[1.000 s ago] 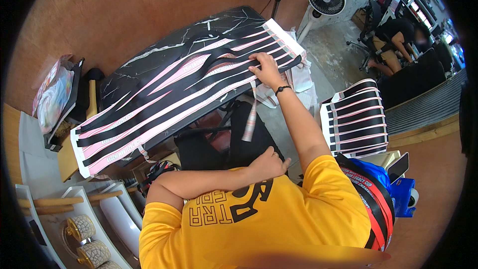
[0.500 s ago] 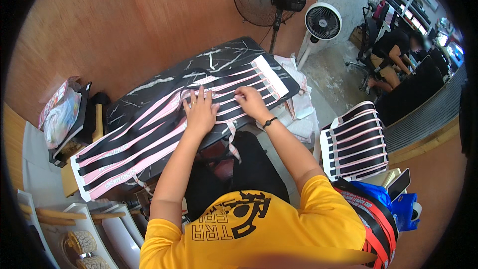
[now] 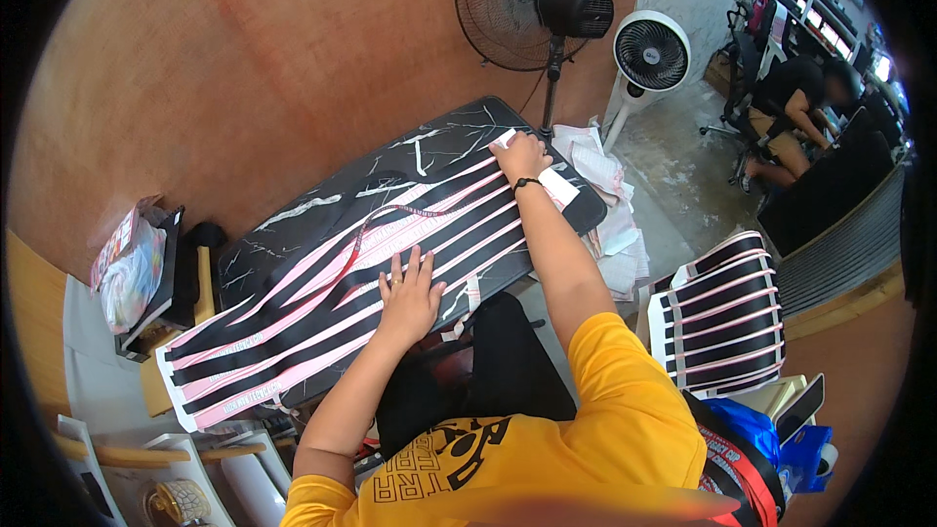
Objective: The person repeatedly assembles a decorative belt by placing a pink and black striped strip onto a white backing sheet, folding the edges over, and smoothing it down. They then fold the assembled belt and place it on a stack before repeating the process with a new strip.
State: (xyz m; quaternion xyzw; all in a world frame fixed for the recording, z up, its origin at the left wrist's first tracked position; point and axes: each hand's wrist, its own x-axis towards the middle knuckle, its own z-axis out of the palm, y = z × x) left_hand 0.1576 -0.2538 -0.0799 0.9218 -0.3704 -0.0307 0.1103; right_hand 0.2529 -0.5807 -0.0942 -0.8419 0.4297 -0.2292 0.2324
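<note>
1. Left hand [image 3: 410, 301]: released, palm down, fingers spread on the strips.
2. Strip set [image 3: 327, 304]: black and pink bands lying lengthwise across the black marbled surface [image 3: 449, 141], a white band at each end. Probably light, limp and smooth; likely slides and twists easily, not fragile. Near white band [image 3: 176, 392] sits at the surface's left end.
3. Hold point: the white end bands look flatter and a bit stiffer, so likely better than single strips, which would bunch.
4. Right hand [image 3: 522, 156]: fingers curled over the far white band [image 3: 559, 188]; can't tell whether it pinches or only presses.
5. In the way: a red-showing strip [image 3: 361, 239] curls across the middle of the set; strips gape and overlap there. A loose tail [image 3: 473, 293] hangs off the near edge, could snag.
6. Around, near to far: red and black straps [image 3: 747, 483] by the right side; second strip set [image 3: 727, 322] to the right, draped; pale sheets [image 3: 605, 195] piled past the surface's right end; dark fan [image 3: 532, 5] and white fan [image 3: 652, 51] behind; seated co-worker [image 3: 795, 98] farthest, well apart.
</note>
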